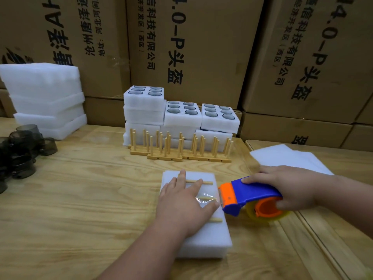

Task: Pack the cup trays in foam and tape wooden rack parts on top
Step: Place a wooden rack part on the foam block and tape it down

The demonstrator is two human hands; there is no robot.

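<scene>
You are pressing your left hand (184, 201), fingers spread flat, on the wooden pegs (207, 199) lying on the foam block (203, 243). Just to its right, your right hand (290, 186) is gripping the tape dispenser (248, 196), its blade at the block's edge. The foam probably dents easily and the light pegs roll, so be pressing gently while taping.

Background is basically a wall of big brown cardboard boxes (193, 47) stacked across the whole top of the frame, printed with black Chinese text and "4.0-P" running sideways. Everything sits on a light wooden table (84, 188) with visible grain. Over at the left edge there's a cluster of smoky dark translucent cups (22, 150), some lying on their sides.
</scene>
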